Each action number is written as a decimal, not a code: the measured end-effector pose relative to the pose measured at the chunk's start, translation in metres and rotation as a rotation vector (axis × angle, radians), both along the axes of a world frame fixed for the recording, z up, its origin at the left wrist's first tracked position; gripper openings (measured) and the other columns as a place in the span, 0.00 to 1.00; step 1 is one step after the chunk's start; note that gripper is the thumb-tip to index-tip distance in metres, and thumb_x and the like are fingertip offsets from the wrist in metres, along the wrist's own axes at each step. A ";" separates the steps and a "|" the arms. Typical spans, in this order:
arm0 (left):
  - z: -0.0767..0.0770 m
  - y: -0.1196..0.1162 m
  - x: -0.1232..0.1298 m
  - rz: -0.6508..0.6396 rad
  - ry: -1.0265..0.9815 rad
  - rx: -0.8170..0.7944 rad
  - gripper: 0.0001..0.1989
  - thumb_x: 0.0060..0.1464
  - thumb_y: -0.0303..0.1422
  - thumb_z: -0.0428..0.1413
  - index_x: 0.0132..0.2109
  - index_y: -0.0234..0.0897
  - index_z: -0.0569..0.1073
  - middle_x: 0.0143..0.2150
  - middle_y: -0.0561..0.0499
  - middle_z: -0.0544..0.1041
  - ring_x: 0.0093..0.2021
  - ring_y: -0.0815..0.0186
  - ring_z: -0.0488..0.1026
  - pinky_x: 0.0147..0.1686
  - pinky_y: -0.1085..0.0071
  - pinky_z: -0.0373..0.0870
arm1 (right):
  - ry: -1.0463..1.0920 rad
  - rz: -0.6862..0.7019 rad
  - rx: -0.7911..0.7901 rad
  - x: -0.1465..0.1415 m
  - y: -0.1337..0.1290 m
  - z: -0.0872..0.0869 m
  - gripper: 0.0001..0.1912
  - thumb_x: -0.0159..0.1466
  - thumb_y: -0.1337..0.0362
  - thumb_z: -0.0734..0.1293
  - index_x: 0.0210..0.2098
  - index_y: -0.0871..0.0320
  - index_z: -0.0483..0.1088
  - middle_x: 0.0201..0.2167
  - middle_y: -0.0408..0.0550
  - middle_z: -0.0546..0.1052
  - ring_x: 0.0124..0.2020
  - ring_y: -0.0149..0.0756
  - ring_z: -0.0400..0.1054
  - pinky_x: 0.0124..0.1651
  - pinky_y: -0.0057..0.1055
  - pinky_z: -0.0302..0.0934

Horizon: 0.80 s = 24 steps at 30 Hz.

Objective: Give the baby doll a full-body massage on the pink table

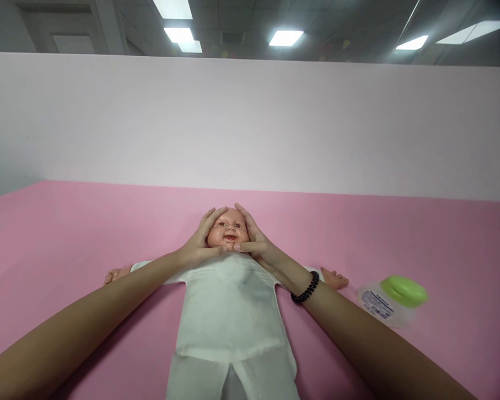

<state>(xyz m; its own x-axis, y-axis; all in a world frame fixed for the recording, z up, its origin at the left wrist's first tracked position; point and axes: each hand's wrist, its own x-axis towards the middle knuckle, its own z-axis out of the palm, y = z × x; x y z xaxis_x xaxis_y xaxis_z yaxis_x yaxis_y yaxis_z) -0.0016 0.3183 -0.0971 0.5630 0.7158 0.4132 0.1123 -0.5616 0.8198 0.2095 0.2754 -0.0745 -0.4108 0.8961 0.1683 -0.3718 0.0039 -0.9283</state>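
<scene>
A baby doll lies on its back, face up, in a white cloth suit. My left hand cups one side of its head, with the thumb at the chin and the fingers curved up toward the forehead. On the opposite side, my right hand holds the head the same way, its thumb also by the chin. The two thumb tips nearly meet below the mouth. Both doll arms stretch out sideways, partly hidden behind my forearms; the doll's small hand shows past my right wrist.
The doll lies on a pink surface with a white wall panel behind it. To the right, a clear bottle with a green lid lies close beside my right forearm. A black coiled band circles my right wrist.
</scene>
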 end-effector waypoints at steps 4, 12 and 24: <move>0.001 -0.002 0.001 0.021 0.008 -0.004 0.49 0.52 0.46 0.66 0.73 0.54 0.48 0.76 0.50 0.40 0.75 0.48 0.34 0.72 0.49 0.46 | -0.040 -0.013 0.028 -0.001 -0.001 -0.002 0.58 0.50 0.71 0.79 0.70 0.33 0.49 0.72 0.42 0.51 0.66 0.46 0.60 0.63 0.42 0.65; -0.004 0.004 -0.002 -0.039 -0.017 -0.001 0.44 0.55 0.42 0.61 0.73 0.56 0.48 0.76 0.53 0.41 0.75 0.46 0.35 0.72 0.46 0.42 | -0.022 -0.005 0.002 0.000 0.000 0.000 0.54 0.52 0.72 0.76 0.70 0.34 0.50 0.71 0.42 0.53 0.65 0.45 0.62 0.64 0.43 0.64; 0.001 -0.003 0.002 0.017 -0.001 0.022 0.47 0.54 0.47 0.65 0.73 0.54 0.49 0.76 0.50 0.41 0.75 0.47 0.36 0.71 0.49 0.47 | -0.061 -0.034 0.026 -0.002 -0.001 -0.001 0.57 0.50 0.69 0.79 0.70 0.33 0.48 0.72 0.44 0.53 0.66 0.47 0.61 0.63 0.45 0.65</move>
<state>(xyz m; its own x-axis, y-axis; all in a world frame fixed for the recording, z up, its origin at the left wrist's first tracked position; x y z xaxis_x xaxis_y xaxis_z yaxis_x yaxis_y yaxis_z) 0.0007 0.3156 -0.0958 0.5507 0.7157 0.4295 0.1210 -0.5776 0.8073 0.2078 0.2742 -0.0756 -0.3905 0.9052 0.1675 -0.3139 0.0401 -0.9486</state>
